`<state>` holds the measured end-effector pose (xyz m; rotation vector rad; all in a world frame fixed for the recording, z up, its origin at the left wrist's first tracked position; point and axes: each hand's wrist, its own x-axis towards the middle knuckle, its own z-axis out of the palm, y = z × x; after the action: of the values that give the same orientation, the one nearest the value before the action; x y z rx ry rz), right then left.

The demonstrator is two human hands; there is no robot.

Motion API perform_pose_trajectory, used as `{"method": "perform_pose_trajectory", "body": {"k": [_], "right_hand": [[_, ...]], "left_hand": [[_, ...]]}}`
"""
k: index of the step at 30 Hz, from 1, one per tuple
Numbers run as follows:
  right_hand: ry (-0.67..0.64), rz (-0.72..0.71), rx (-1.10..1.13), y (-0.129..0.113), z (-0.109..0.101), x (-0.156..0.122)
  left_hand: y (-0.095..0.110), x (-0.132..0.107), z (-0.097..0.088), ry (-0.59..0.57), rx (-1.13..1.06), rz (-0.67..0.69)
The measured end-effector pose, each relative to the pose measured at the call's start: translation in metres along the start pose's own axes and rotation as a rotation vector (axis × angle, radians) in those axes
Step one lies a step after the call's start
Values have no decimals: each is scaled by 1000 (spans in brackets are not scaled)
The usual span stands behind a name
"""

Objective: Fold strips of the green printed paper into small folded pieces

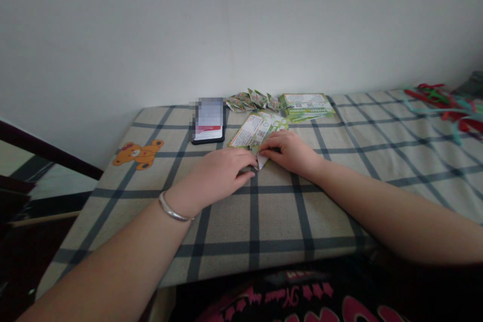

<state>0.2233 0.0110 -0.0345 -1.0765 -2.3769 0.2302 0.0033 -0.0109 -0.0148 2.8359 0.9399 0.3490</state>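
Both my hands rest on a green and white printed paper leaflet (253,133) lying on the checked tablecloth (271,211). My left hand (219,173), with a silver bracelet at the wrist, lies palm down on the leaflet's near corner, fingers together and pressing. My right hand (289,151) pinches a folded white corner of the same leaflet with curled fingers. Most of the fold is hidden under the fingers.
A black phone (208,121) lies just behind my left hand. Several small folded paper pieces (252,99) and a stack of leaflets (306,104) sit near the wall. Coloured ribbons (449,103) lie at the far right. A bear picture (139,153) marks the cloth's left side.
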Motion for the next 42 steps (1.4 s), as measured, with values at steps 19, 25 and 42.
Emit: {"method": "perform_pose_trajectory", "body": {"k": [19, 25, 42], "right_hand": [[20, 50, 9, -4, 0, 0], [56, 129, 43, -4, -2, -2], [-72, -103, -163, -5, -17, -13]], "left_hand": [[-4, -2, 0, -23, -25, 26], [-1, -2, 0, -18, 3, 27], [-4, -3, 0, -19, -43, 35]]}}
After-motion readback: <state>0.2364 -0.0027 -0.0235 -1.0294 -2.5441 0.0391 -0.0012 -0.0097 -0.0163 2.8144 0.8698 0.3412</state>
